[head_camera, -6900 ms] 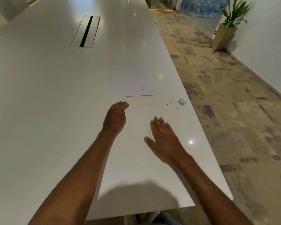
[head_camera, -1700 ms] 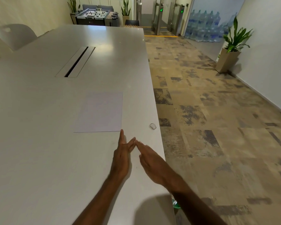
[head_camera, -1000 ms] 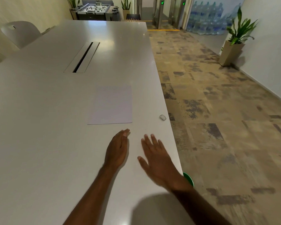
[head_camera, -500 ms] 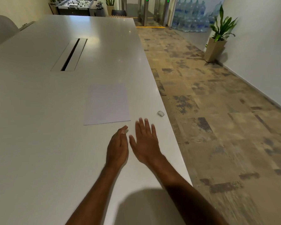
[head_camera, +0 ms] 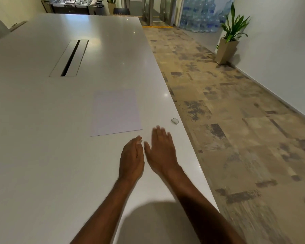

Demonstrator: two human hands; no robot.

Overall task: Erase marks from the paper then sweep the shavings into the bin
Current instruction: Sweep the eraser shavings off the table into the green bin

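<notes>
My left hand (head_camera: 131, 160) stands on its little-finger edge on the white surface (head_camera: 42, 138), fingers straight and held together, palm turned toward the right hand and holding nothing. My right hand (head_camera: 161, 152) lies just beside it, palm down, fingers extended and slightly spread — blurred at the tips — and likewise holding nothing. Both forearms reach forward from the lower edge of the view and converge toward the hands.

The paper (head_camera: 115, 112) lies flat on the surface just beyond my left hand, its near edge close to the fingertips but apart from them. The eraser (head_camera: 175, 121) rests near the surface's right edge, beyond and to the right of my right hand, touched by neither hand. Shavings are too small to make out here, and the bin does not show.

Compared with the view half a second earlier, both hands keep nearly the same pose and the same narrow gap — paper and eraser have not shifted. One second earlier the right hand sat farther to the right, well apart from the left, and a green rim showed below the surface's edge.
</notes>
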